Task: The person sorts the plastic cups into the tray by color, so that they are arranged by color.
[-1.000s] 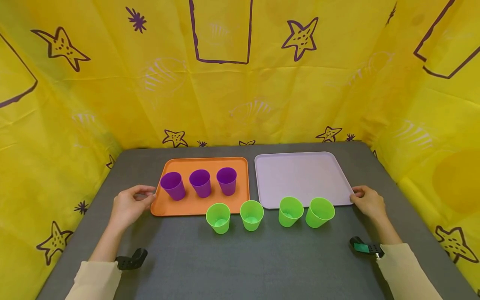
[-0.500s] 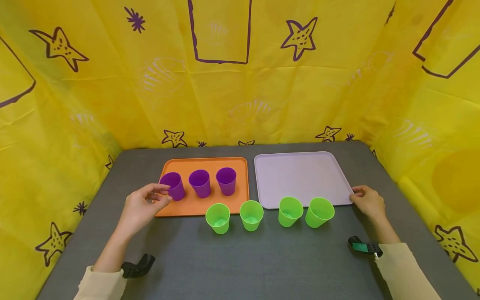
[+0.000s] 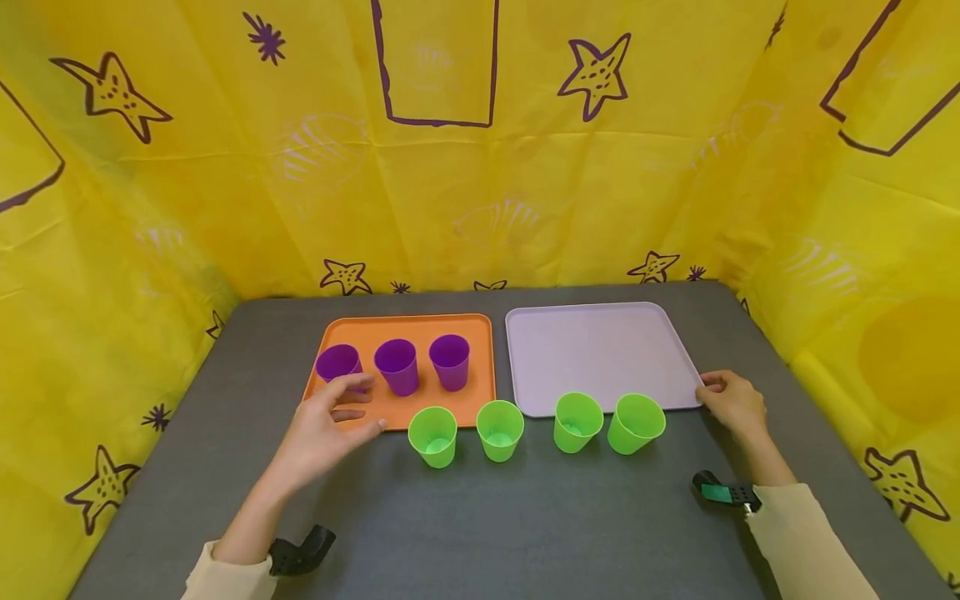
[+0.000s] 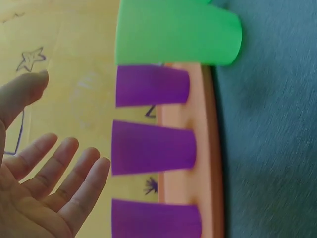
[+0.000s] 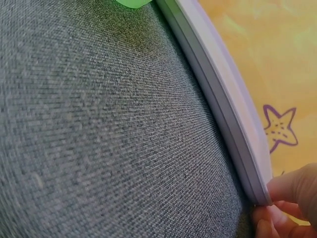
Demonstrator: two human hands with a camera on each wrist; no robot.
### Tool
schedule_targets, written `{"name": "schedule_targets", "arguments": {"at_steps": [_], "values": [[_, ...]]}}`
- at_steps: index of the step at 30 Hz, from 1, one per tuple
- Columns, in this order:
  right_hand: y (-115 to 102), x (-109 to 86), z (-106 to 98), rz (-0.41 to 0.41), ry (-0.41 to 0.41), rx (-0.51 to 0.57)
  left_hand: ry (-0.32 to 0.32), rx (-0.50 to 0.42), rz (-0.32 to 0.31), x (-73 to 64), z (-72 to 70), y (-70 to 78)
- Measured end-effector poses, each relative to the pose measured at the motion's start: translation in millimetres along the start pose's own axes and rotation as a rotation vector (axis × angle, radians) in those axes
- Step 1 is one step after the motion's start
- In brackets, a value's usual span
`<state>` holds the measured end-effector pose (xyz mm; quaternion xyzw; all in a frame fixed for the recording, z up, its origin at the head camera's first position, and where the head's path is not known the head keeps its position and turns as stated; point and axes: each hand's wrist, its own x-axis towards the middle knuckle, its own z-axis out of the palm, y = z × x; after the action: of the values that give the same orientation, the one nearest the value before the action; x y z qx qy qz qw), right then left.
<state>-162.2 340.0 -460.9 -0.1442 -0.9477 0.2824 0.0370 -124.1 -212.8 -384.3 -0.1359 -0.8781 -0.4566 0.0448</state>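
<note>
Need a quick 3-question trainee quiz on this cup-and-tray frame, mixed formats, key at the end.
1. How many purple cups stand on the orange tray?
2. True or false: the lilac tray holds two of the green cups.
3. Multiple choice: what does the right hand touch? A) a green cup B) the near right corner of the lilac tray C) the orange tray

Key:
1. Three.
2. False: all four green cups stand on the grey table, in a row before the trays.
3. B. The left hand, fingers spread, reaches over the orange tray's near left part.
</note>
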Motion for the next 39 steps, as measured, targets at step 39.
{"name": "schedule_targets", "arguments": {"at_steps": [39], "values": [[-2.4,-2.9,0.8,-0.006,0.011,0.011,-0.194,-0.258,-0.08,-7.9,65.4,-11.8]]}}
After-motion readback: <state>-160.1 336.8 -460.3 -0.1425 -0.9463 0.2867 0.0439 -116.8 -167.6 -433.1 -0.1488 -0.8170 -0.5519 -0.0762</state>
